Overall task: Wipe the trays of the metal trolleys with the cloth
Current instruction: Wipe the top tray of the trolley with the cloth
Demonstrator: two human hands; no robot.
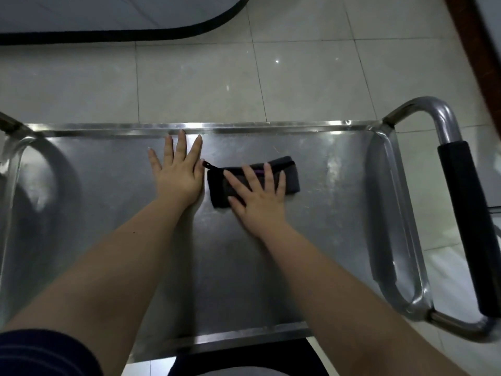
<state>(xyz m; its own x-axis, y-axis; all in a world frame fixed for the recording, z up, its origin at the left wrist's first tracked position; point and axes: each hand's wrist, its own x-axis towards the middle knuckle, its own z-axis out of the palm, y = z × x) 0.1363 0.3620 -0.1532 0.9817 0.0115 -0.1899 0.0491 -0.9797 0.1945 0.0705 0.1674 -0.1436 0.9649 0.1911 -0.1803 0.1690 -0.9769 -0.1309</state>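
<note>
A steel trolley tray (325, 213) fills the middle of the head view, with a raised rim all round. A folded dark grey cloth (290, 172) with a black edge and a small loop lies on it right of centre. My right hand (257, 194) presses flat on the cloth with straight, spread fingers. Just left of the cloth, my left hand (179, 169) rests flat on the bare metal, its fingertips close to the far rim.
The trolley's push handle (466, 221), with a black grip, stands at the right end. A second metal post shows at the far left (8, 126). Pale floor tiles (298, 77) lie beyond the tray, with a black-edged mat (135, 36) at the top left.
</note>
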